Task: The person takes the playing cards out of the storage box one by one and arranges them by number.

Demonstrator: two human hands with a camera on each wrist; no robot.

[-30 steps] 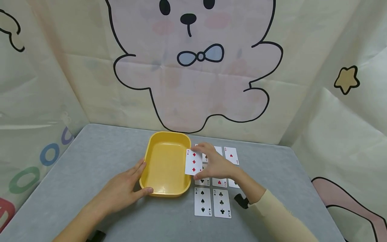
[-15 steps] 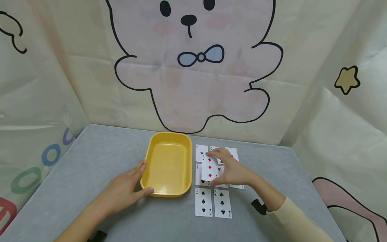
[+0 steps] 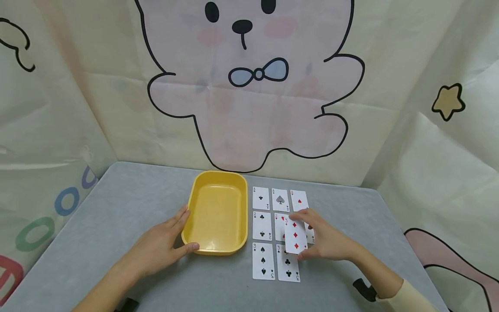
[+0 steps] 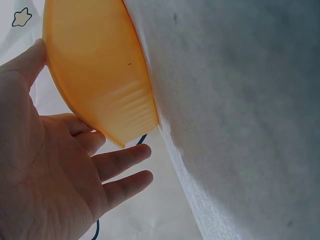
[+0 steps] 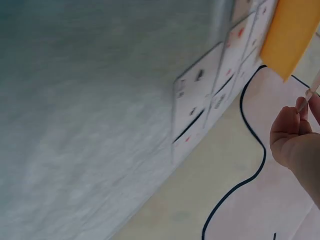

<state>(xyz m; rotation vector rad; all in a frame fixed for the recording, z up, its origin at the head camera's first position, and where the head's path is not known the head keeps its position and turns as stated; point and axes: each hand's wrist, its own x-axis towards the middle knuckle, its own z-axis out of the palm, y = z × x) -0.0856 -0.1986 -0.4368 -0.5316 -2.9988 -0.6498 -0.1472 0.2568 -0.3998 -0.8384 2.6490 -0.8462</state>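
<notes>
A three of diamonds playing card [image 3: 295, 237] is pinched by its edges between the thumb and fingers of my right hand [image 3: 329, 237]. It is over the cards, covering parts of a two of hearts [image 3: 278, 225] and the three of clubs [image 3: 286, 269]. Beside the latter lies the three of spades [image 3: 263, 261]. My left hand [image 3: 163, 238] holds the near left corner of a yellow tray [image 3: 214, 208], thumb on the front rim and fingers along the side. In the left wrist view, two fingers of this hand [image 4: 55, 170] extend past the rim.
Behind lie the ace of clubs [image 3: 260, 198], ace of spades [image 3: 280, 200] and ace of hearts [image 3: 299, 199]. The two of clubs [image 3: 262, 225] is left of the middle row; a black two [image 3: 310, 235] is partly hidden by my right hand. A printed cloth [image 3: 257, 125] hangs behind the grey table [image 3: 156, 186].
My right hand has carried the three of diamonds from the tray's right edge rightward and nearer, across the rows of cards. The left hand stays on the tray.
</notes>
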